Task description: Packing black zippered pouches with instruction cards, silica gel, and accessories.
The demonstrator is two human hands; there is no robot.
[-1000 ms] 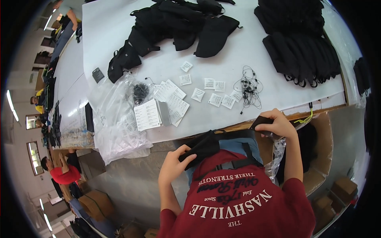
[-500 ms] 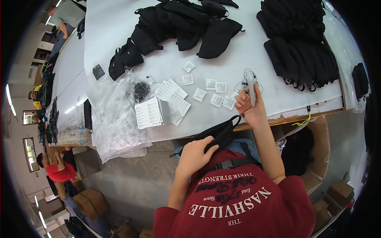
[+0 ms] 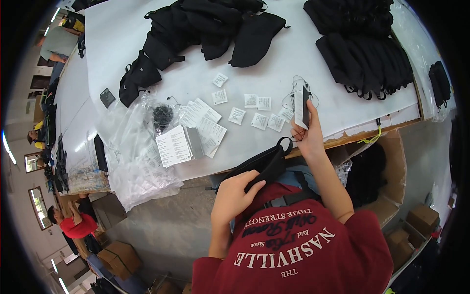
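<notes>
We see a smooth white table [image 3: 342, 115] filling the upper frame, soft black cloth pouches [image 3: 213, 27] heaped top centre, and crinkled clear plastic [image 3: 132, 181] centre left. At lower centre, a limp, looped black pouch [image 3: 268, 169] is gripped by the left hand [image 3: 237, 191]; apart from it, the right hand [image 3: 311, 136] pinches a thin rectangular tag [image 3: 299, 109]. The heap's top is cut off; we cannot see the gripped pouch's covered part.

A brown cardboard box [image 3: 119, 259] (lower left) sits near a person in red [image 3: 79, 227].
</notes>
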